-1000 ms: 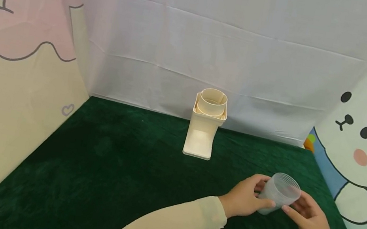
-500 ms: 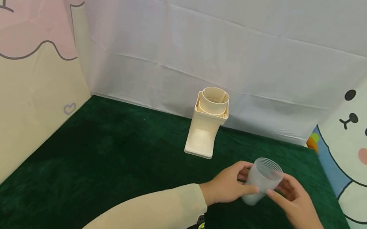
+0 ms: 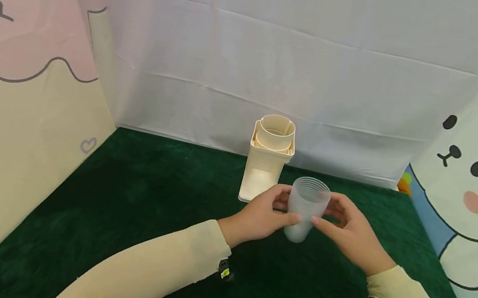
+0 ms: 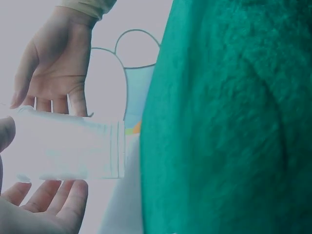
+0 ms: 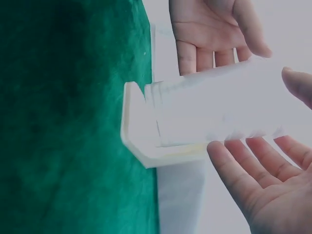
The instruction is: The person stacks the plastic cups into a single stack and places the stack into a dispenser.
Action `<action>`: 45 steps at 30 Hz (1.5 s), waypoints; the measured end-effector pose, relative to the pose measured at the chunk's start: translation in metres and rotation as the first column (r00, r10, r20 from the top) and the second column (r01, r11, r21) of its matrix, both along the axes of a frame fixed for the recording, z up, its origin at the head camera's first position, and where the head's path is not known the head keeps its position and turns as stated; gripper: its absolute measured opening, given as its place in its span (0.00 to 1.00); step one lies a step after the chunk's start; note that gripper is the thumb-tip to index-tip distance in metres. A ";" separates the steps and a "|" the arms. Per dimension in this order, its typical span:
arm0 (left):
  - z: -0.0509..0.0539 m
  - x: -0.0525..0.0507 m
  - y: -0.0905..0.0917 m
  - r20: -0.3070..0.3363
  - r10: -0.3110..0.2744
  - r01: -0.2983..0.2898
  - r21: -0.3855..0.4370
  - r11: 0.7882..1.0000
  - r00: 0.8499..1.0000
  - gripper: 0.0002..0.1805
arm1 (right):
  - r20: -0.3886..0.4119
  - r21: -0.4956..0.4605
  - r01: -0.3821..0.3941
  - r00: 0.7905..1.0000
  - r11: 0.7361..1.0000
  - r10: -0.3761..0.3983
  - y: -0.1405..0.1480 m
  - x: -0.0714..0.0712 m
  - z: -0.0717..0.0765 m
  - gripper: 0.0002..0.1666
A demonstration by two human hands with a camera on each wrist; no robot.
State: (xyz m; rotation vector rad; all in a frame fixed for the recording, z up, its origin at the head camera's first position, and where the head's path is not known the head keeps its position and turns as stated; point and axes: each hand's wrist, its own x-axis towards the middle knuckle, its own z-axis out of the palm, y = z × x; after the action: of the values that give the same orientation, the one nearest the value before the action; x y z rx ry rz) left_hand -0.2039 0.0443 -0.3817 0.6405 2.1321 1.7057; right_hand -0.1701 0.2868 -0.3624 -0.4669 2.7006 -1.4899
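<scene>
Between my two hands is a stack of translucent plastic cups (image 3: 308, 201), upright with the mouth up and several rims showing near the top. My left hand (image 3: 258, 215) holds its left side, thumb at the front and fingers around the back. On the other side my right hand (image 3: 354, 236) grips it in the same way. In the left wrist view the stack (image 4: 73, 146) looks pale and washed out. Behind the hands stands a cream plastic cup dispenser (image 3: 262, 168) with a round tube on top; the left fingers overlap its base in the head view.
Dark green cloth (image 3: 157, 188) covers the table. A white curtain (image 3: 243, 61) hangs along the back edge. Printed cloth panels with cartoon figures stand at the left (image 3: 23, 146) and the right (image 3: 462, 189).
Both hands have carried the cup stack leftward and away from the body, closer to the dispenser. The stack was tilted and is now more upright. The dispenser has stayed put.
</scene>
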 end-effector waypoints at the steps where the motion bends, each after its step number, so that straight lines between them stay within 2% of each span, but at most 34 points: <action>1: 0.003 -0.001 -0.004 -0.011 0.004 -0.004 0.003 1.000 1.000 0.35 | -0.004 -0.001 -0.006 1.000 1.000 0.006 -0.004 -0.003 0.003 0.35; 10: 0.035 -0.016 -0.036 -0.061 0.076 -0.077 -0.013 0.997 0.995 0.35 | -0.023 -0.035 -0.071 0.997 0.997 0.071 -0.037 -0.033 0.036 0.35; 14: 0.055 -0.024 -0.044 -0.095 0.082 -0.086 -0.032 0.996 0.992 0.35 | -0.003 -0.016 -0.065 0.998 0.998 0.065 -0.045 -0.043 0.058 0.39; 18: 0.077 -0.032 -0.050 -0.126 0.079 -0.081 -0.010 0.997 0.989 0.35 | -0.009 -0.010 -0.070 0.997 0.997 0.070 -0.051 -0.052 0.081 0.40; 23: 0.101 -0.046 -0.055 -0.136 0.073 -0.072 0.012 0.997 0.988 0.36 | -0.054 -0.069 -0.090 0.995 0.994 0.086 -0.060 -0.066 0.101 0.36; 28: 0.121 -0.061 -0.060 -0.160 0.104 -0.105 0.007 0.995 0.982 0.37 | -0.070 -0.132 -0.085 0.995 0.988 0.076 -0.069 -0.080 0.117 0.36; 36: 0.144 -0.080 -0.065 -0.198 0.142 -0.139 0.031 0.990 0.970 0.36 | -0.113 -0.153 -0.050 0.993 0.987 0.032 -0.080 -0.103 0.135 0.38; 45: 0.155 -0.100 -0.065 -0.211 0.183 -0.180 0.036 0.983 0.960 0.37 | -0.125 -0.192 -0.041 0.992 0.981 0.017 -0.086 -0.120 0.147 0.39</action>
State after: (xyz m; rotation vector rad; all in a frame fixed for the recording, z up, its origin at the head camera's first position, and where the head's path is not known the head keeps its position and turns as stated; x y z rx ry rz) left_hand -0.3038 -0.0206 -0.2268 0.6782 2.3926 1.8237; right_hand -0.2903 0.2005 -0.2156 -0.6227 2.6345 -1.7828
